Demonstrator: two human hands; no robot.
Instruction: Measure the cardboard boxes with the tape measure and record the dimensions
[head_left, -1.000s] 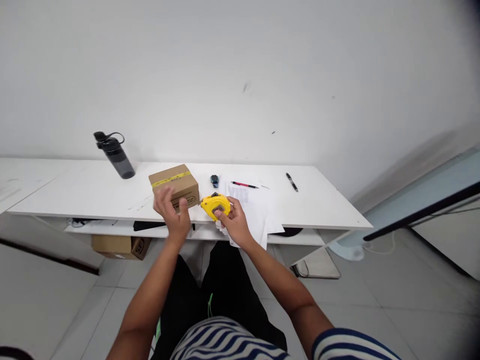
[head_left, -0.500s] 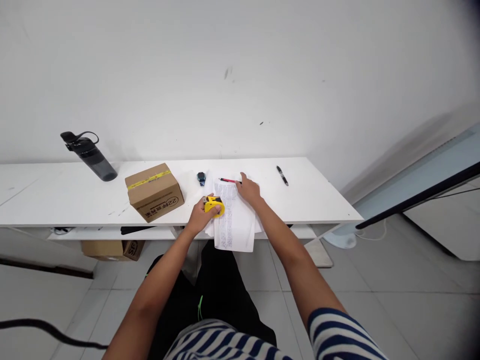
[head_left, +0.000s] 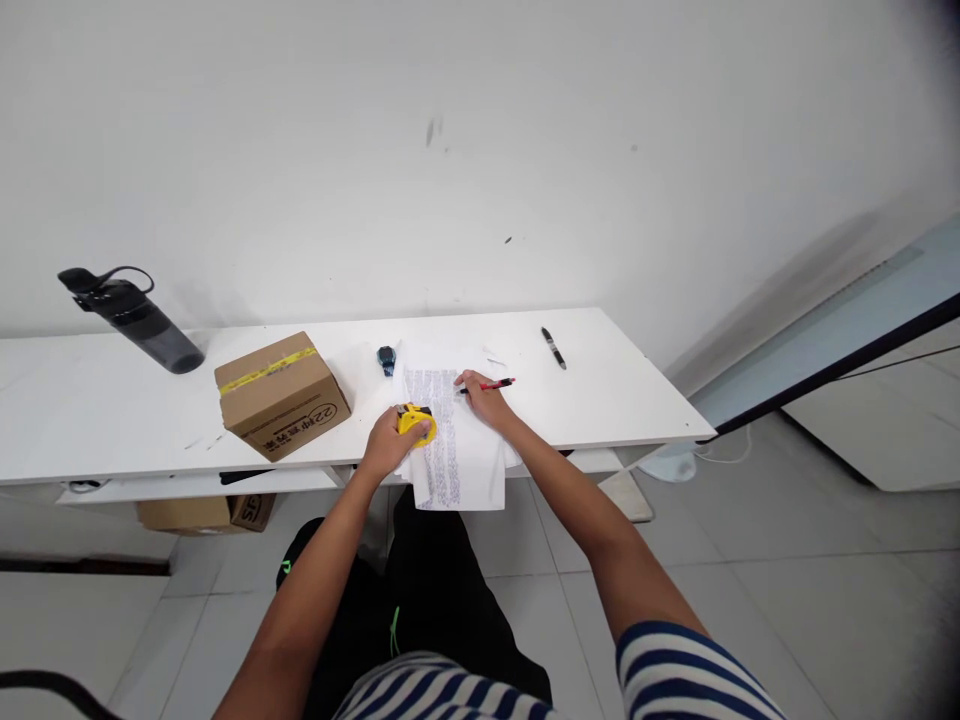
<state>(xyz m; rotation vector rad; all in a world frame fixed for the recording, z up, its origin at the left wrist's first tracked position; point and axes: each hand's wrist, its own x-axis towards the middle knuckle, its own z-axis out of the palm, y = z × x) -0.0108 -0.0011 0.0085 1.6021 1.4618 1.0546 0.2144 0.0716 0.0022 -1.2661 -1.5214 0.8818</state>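
Head camera view, looking down on a white tabletop (head_left: 112, 410). At frame centre the left hand (head_left: 386, 445) is closed around a yellow tape measure (head_left: 415, 420), which rests on the left edge of printed paper sheets (head_left: 450, 455) that overhang the near tabletop edge. Just right, the right hand (head_left: 484, 398) grips a red pen (head_left: 496, 384) over the sheets' upper part. A cardboard box (head_left: 279, 395) sits left of centre, a dark water bottle (head_left: 135, 318) at far left. A black pen (head_left: 553, 348) lies apart, upper right of the hands
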